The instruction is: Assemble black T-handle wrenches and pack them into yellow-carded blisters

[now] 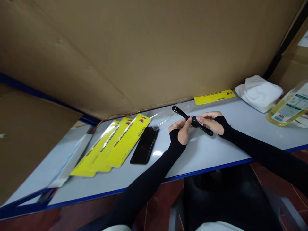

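Observation:
A black spokeshave (194, 121) with two long handles is held at a slant just above the table. My left hand (182, 130) is closed on its middle, the thumb pressed near the blade part. From the other side, my right hand (212, 122) pinches the same middle section between thumb and fingers. Both handles stick out past the hands, each with a hole at its end. Behind my left hand lies a clear plastic blister shell (163, 116). A black phone (144, 146) rests left of my left hand.
Several yellow cards printed "woodworking tool" (122, 146) overlap on the left, near a white box (72, 160). Another yellow card (214, 97) lies at the back. A white cloth bundle (258, 93) and a bottle of yellow liquid (288, 107) stand right. Cardboard walls (149, 51) enclose the table.

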The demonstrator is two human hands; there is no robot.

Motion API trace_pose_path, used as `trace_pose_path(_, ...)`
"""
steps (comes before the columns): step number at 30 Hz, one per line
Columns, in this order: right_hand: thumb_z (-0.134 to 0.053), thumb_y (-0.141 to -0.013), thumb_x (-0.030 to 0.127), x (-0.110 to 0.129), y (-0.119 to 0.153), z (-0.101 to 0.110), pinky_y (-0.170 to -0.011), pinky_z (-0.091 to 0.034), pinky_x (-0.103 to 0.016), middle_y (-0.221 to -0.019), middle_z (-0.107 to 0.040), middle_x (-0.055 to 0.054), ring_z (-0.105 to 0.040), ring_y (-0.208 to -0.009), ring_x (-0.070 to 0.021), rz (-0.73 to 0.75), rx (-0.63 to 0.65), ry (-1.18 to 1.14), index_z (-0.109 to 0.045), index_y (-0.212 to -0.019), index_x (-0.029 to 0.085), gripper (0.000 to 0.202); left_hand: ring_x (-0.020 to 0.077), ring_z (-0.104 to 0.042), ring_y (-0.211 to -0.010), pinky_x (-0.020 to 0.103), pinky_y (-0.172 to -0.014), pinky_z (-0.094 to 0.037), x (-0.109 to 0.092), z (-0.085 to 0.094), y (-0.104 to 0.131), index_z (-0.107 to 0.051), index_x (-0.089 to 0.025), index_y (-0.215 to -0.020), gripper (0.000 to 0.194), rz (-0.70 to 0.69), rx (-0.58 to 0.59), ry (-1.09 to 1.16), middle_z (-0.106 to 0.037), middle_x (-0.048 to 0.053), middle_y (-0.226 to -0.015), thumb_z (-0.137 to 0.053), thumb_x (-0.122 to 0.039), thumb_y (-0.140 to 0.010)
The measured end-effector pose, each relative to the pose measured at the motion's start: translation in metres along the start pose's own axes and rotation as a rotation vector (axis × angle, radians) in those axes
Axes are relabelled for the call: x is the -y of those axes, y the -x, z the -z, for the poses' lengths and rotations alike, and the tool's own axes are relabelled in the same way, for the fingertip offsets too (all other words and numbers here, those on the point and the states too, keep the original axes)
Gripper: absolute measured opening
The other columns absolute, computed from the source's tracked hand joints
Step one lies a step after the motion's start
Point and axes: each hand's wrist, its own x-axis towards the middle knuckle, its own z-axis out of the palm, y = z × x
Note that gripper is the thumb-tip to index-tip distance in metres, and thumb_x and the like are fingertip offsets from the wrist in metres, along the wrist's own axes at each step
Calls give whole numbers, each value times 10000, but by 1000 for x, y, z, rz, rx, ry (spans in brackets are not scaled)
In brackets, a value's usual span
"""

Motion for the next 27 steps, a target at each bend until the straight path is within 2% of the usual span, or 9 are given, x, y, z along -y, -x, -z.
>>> trace_pose_path(4,-915,-600,664,6,3,-3,-552,-497,-288,-728,-760,-61,-563,-555,-123,-1,-9,13,-823,-830,161,561,309,-817,-847,471,-827,-696,3,0,-2,-809,-101,-871,527,7,-26,0,-830,152,-883,-1013,-476,-562)
trace_pose_path(9,-874,-659,634,8,6,-4,-530,-482,-290,-724,-749,-52,-565,-554,-132,-3,-3,47,-826,-873,174,510,287,-814,-804,450,-803,-703,-1,1,-2,-811,-102,-868,500,18,-14,-6,-829,147,-867,-1017,-443,-567)
trace_pose_path(13,-852,-692,596,7,6,-3,-564,-519,-300,-750,-766,-65,-617,-601,-154,6,-13,56,-824,-864,172,458,280,-813,-807,436,-803,-704,-5,0,2,-815,-99,-873,501,12,-14,-4,-832,143,-878,-1017,-441,-565)
trace_pose_path(20,-809,-780,578,0,1,2,-616,-555,-318,-821,-799,-80,-658,-649,-172,40,53,125,-857,-975,181,445,317,-819,-872,471,-842,-699,-7,-2,3,-818,-100,-883,487,12,-39,-2,-831,145,-881,-1018,-416,-571)
trace_pose_path(22,-780,-827,551,0,-3,7,-635,-571,-322,-862,-812,-88,-684,-697,-188,75,63,187,-860,-1027,184,425,319,-820,-864,470,-837,-699,-9,-2,3,-820,-97,-889,492,20,-41,-6,-829,142,-864,-1021,-412,-568)
trace_pose_path(24,-748,-875,510,2,-9,18,-662,-575,-325,-932,-826,-89,-711,-766,-205,154,20,320,-859,-1059,197,380,318,-821,-852,468,-824,-701,-11,-2,3,-822,-97,-892,491,33,-42,-6,-829,139,-862,-1024,-397,-560)
trace_pose_path(27,-689,-939,415,8,-22,45,-695,-557,-327,-1030,-833,-69,-720,-815,-202,296,-54,606,-853,-1106,235,295,320,-823,-862,471,-826,-701,-14,-1,3,-820,-97,-897,479,36,-43,14,-830,137,-873,-1021,-375,-563)
